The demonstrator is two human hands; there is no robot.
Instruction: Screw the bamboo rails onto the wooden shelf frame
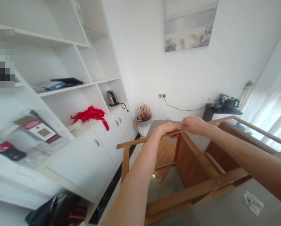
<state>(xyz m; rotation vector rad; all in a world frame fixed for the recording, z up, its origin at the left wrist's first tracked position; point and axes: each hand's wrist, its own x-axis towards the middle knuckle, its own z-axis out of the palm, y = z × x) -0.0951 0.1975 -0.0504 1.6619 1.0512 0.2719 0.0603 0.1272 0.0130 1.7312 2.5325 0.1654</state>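
In the head view, your left hand (168, 128) and right hand (195, 125) clench side by side on the top rail (135, 143) of the tilted wooden frame (189, 160), just beside the white cabinet (88, 160). A potted dried plant (144, 121) and a black side table (221, 111) stand behind it, and 1 plastic wrapper (253, 202) lies on the floor to its right

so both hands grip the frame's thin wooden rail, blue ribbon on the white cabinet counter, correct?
No, the ribbon is red, not blue. The head view shows the bunched red ribbon on the white cabinet counter; left hand and right hand do grip the thin wooden rail.
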